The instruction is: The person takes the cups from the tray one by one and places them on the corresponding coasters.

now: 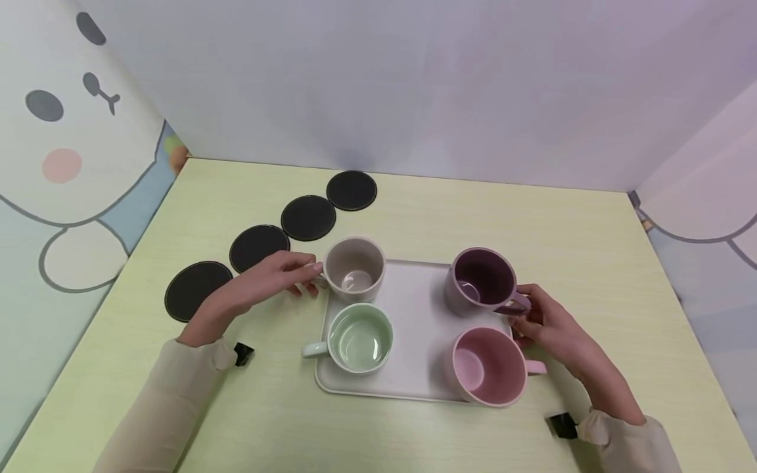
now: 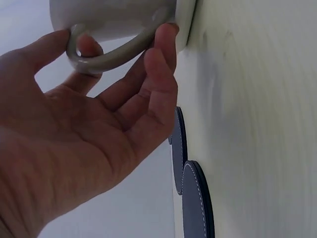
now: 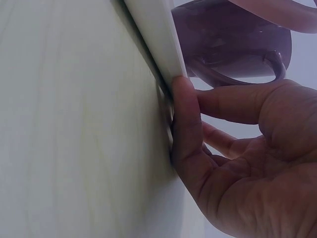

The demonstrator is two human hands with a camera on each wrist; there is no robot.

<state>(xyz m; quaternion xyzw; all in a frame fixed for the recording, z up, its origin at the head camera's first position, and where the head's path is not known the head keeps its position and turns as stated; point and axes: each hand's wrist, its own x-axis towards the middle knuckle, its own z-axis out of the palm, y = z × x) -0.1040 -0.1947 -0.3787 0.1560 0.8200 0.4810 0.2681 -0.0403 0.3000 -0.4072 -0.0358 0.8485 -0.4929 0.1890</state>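
My left hand (image 1: 278, 279) pinches the handle of a beige mug (image 1: 355, 266) at the far left corner of a white tray (image 1: 414, 322). The left wrist view shows the handle (image 2: 114, 57) between the thumb and fingers. At the tray's right edge, my right hand (image 1: 550, 328) grips the rim with curled fingers, below the handle of a dark purple mug (image 1: 480, 282); the fingertips lie right at the tray rim (image 3: 158, 34). A pale green mug (image 1: 361, 338) and a pink mug (image 1: 489, 366) stand on the tray's near side, handles pointing outward.
Several round black coasters (image 1: 198, 291) lie in a diagonal row on the pale wooden table (image 1: 508, 210), left of and behind the tray. A pale wall (image 1: 384, 85) rises at the table's back edge. Cartoon-printed panels (image 1: 77, 164) flank both sides.
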